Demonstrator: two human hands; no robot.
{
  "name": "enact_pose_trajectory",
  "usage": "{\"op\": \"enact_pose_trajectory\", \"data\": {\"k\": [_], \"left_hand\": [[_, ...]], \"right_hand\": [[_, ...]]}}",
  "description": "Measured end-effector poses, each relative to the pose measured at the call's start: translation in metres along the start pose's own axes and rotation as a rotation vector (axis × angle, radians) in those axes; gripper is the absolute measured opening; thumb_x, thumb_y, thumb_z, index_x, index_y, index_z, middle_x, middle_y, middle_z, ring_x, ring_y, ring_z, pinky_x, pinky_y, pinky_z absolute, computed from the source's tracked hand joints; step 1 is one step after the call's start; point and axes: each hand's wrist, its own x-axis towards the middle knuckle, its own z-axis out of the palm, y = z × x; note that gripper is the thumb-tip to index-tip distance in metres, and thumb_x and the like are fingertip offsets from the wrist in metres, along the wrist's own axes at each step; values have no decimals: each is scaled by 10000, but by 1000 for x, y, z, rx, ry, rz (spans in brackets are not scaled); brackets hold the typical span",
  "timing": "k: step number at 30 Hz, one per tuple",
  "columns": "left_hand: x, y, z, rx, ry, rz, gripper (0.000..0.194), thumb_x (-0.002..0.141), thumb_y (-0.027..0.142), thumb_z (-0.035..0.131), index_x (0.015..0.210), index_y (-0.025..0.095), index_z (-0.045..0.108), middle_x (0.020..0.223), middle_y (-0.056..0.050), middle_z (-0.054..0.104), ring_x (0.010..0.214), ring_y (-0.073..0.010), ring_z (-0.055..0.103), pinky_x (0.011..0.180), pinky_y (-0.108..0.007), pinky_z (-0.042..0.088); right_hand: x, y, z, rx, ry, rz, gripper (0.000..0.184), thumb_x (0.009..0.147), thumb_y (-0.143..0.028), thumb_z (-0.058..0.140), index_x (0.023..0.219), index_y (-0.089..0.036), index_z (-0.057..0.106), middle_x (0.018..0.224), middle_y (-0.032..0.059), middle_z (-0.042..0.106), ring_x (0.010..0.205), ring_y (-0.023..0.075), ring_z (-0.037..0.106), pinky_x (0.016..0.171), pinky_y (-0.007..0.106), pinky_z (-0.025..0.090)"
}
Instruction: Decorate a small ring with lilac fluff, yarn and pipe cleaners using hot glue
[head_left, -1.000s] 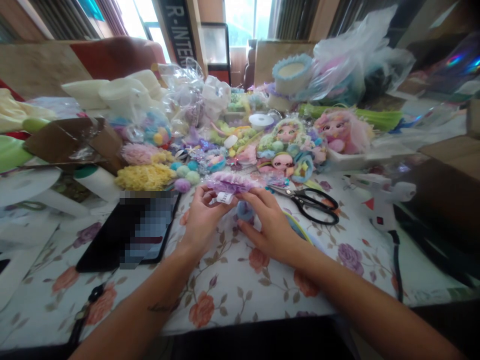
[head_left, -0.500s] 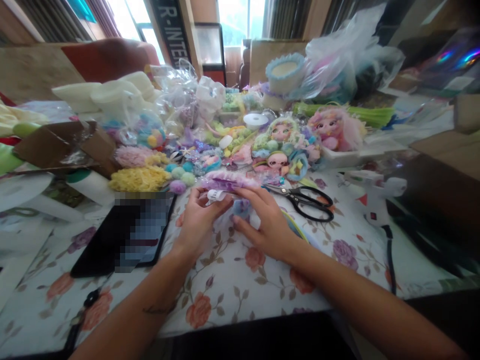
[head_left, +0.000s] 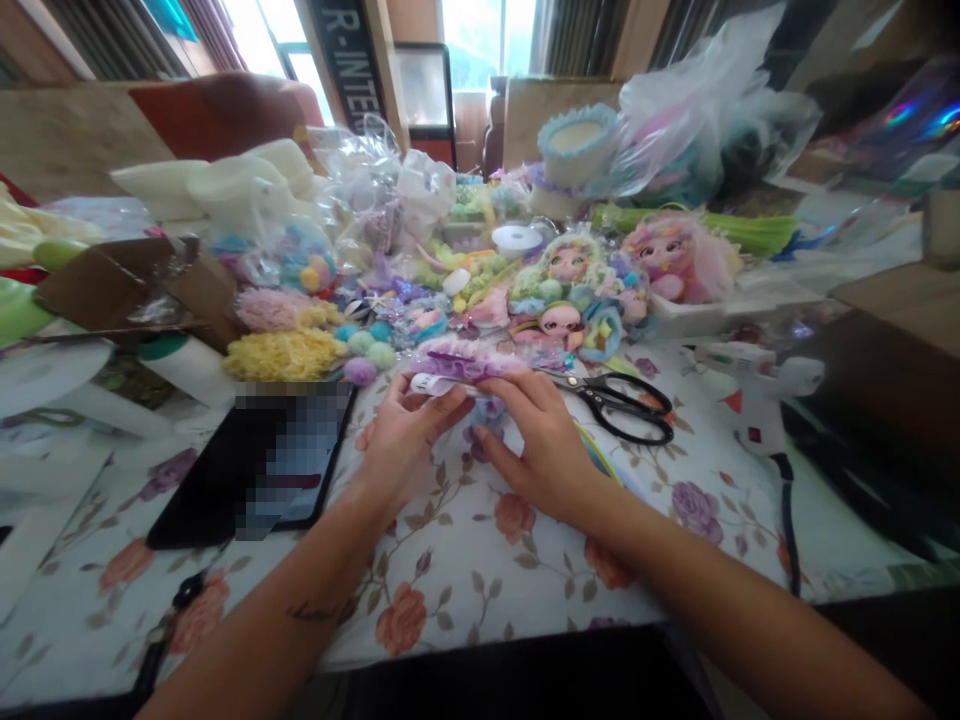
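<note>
Both of my hands hold a lilac and pink fluffy piece (head_left: 465,362) above the flowered cloth; its exact kind I cannot make out. My left hand (head_left: 412,420) is closed on its left end, thumb toward the fingers, beside a white label (head_left: 433,384) that sticks out. On the right end, the bent fingers of my right hand (head_left: 536,430) press, while the thumb stands apart below. Something pale blue and lilac (head_left: 487,412) shows between the hands, partly hidden. Black-handled scissors (head_left: 626,408) lie just right of my right hand.
A phone-like black device (head_left: 247,470) lies at left. Pompoms (head_left: 361,370), yellow yarn (head_left: 285,355) and doll heads (head_left: 566,258) crowd the far side. A white glue gun (head_left: 765,390) with a cord stands at right, and an open cardboard box (head_left: 112,290) at far left.
The white label has turned from hanging toward me to lying more sideways near my left thumb. Both hands keep hold of the fluffy piece. The view shifts slightly.
</note>
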Motion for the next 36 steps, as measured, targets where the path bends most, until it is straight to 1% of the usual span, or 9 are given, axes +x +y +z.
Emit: {"op": "enact_pose_trajectory", "data": {"k": [3,5,8,11,14,18,24,32,36], "left_hand": [[-1,0,1,41,16,55,465,656,227,888,1026,182,609,1003,-30,726,940,-172,696,939,-355,520],[0,2,1,35,19,64,455,652,216,889,1011,184,612,989,-22,727,940,-170,697,931,-349,523],[2,4,1,-54,-7,21,352,686,205,866,931,173,615,904,-8,725,919,-172,701,955,-378,530],[5,6,-1,-150,-63,-42,257,725,220,839,851,171,620,825,5,718,878,-174,710,964,-395,540],[6,7,-2,-198,-79,-111,193,758,237,809,847,167,652,871,-23,740,887,-183,715,962,-391,547],[6,8,-3,-216,-56,-160,108,810,242,744,835,154,686,927,-60,755,940,-208,714,988,-405,541],[5,8,1,-241,-18,-169,38,797,181,723,786,154,697,854,-44,750,865,-184,711,955,-368,556],[2,8,5,-205,36,-187,84,762,183,747,792,156,674,835,-39,734,835,-177,708,920,-355,566],[2,7,7,-212,41,-190,107,763,204,748,821,159,670,874,-44,736,828,-170,702,896,-345,571]], "right_hand": [[0,-1,1,-62,-10,-6,359,856,-136,568,1207,-71,608,1115,176,636,1044,308,558,921,478,494],[-1,-1,0,-25,-8,-6,378,864,-147,577,1233,-67,602,1150,183,633,1078,306,566,945,473,494],[-1,0,-3,107,26,4,400,894,-175,581,1287,-99,576,1248,176,617,1185,276,567,1026,443,473],[-1,0,-6,162,72,19,376,903,-179,570,1277,-158,581,1236,143,631,1186,254,580,1028,440,475],[0,2,-5,154,117,11,343,894,-169,566,1234,-176,611,1170,132,636,1126,251,596,979,445,497],[-1,4,-4,125,164,3,338,898,-152,550,1227,-173,625,1142,134,627,1100,254,591,956,453,500],[0,4,-4,43,120,-61,354,881,-103,531,1209,-152,655,1134,133,664,1026,259,578,919,454,500],[1,4,-3,44,111,-44,292,905,-109,511,1140,-140,681,1090,112,708,982,251,587,893,436,497],[0,4,-1,20,80,-45,310,910,-106,509,1174,-131,669,1129,114,705,1011,252,590,925,436,483]]}}
